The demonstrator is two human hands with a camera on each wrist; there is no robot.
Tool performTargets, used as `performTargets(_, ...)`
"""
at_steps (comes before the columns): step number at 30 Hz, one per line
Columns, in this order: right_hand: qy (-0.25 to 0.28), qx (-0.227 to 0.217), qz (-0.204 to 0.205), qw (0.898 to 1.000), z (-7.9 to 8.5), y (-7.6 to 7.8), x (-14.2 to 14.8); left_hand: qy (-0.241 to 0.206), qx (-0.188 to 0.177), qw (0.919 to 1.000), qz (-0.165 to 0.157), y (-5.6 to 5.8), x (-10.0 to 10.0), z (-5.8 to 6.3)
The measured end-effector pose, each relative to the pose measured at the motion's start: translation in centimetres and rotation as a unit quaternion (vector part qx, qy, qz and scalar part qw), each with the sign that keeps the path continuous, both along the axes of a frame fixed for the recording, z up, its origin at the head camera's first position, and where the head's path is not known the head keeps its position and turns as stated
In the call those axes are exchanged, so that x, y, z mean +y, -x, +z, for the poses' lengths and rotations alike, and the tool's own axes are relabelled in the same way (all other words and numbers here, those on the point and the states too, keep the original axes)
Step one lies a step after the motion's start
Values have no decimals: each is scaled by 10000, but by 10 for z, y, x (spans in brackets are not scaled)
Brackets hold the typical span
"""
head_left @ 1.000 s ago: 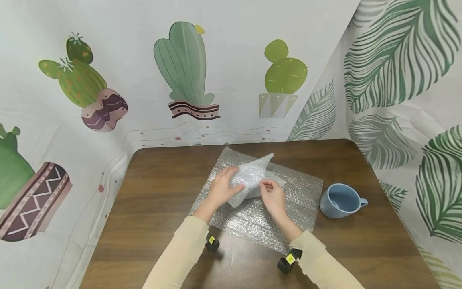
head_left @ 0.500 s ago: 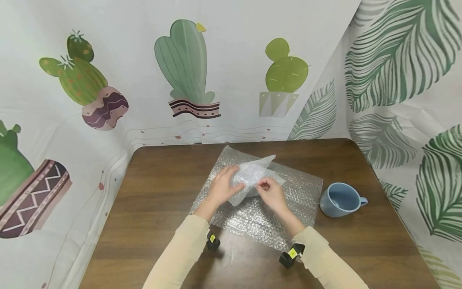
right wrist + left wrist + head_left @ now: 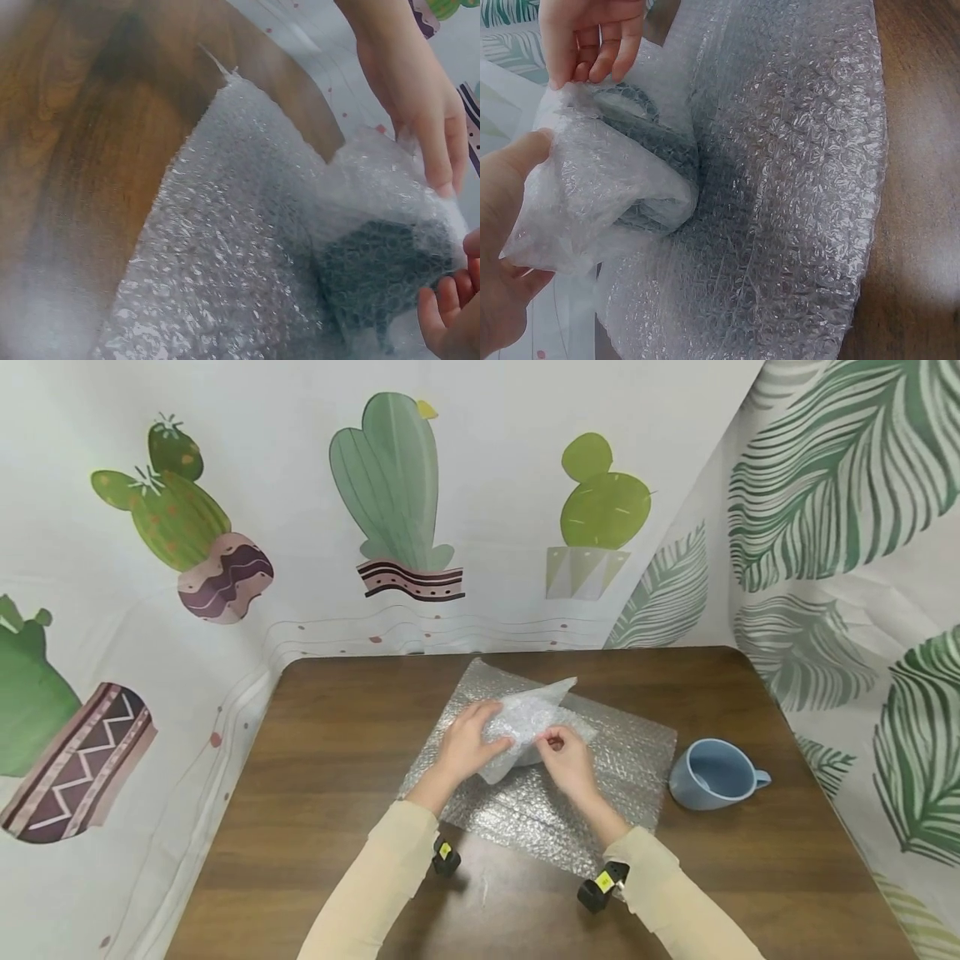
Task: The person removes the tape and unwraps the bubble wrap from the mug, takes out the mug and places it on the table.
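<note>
A bundle of bubble wrap (image 3: 525, 718) sits over a flat bubble wrap sheet (image 3: 622, 760). Through its layers a bluish-green shape (image 3: 379, 266) shows, with a loop like a mug handle in the left wrist view. My left hand (image 3: 465, 743) grips the bundle's left side, thumb on the near face and fingers behind. At the bundle's right, my right hand (image 3: 568, 764) pinches the folded wrap between thumb and index finger, its other fingers curled. In the left wrist view, the right hand's fingertips (image 3: 619, 69) are at the top fold, close to the left thumb.
A blue mug (image 3: 712, 777) stands upright to the right of the sheet, handle pointing right. The brown wooden table (image 3: 337, 735) meets a wall cloth (image 3: 495, 510) printed with cacti and leaves. Small black cameras (image 3: 446, 857) are strapped at both wrists.
My right hand has moved slightly left across the front of the bundle, still pinching the wrap. The left hand keeps its grip, and the head view has shifted a little.
</note>
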State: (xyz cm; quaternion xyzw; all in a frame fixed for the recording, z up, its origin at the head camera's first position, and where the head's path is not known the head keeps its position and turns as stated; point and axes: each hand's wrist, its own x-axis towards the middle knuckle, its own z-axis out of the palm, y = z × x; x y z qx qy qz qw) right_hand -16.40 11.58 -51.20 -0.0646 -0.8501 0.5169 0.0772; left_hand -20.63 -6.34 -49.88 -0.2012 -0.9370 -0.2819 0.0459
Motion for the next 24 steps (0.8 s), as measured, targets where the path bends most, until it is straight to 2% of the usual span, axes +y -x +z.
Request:
performTargets(1,-7,184,43,9998,1,-1,1,31,-27,10000,0,0,0,0)
performTargets(4,-57,206,262,9994,4,-2,5,50,-23,10000,-16,1,1,-1)
performTargets(11,-247,-725,480,9959,12,1,9,16,63,10000,-48,2,1,-4)
performTargets(15,-108,-903,539,9944,15,2,9,41,62,10000,-41,2,0,-5)
performTargets(21,236,-712,536,9957,9,2,11,47,-10,10000,-52,3,0,-4)
performTargets(24,133,-595,550,9966,4,1,11,43,-36,10000,-45,3,0,-3)
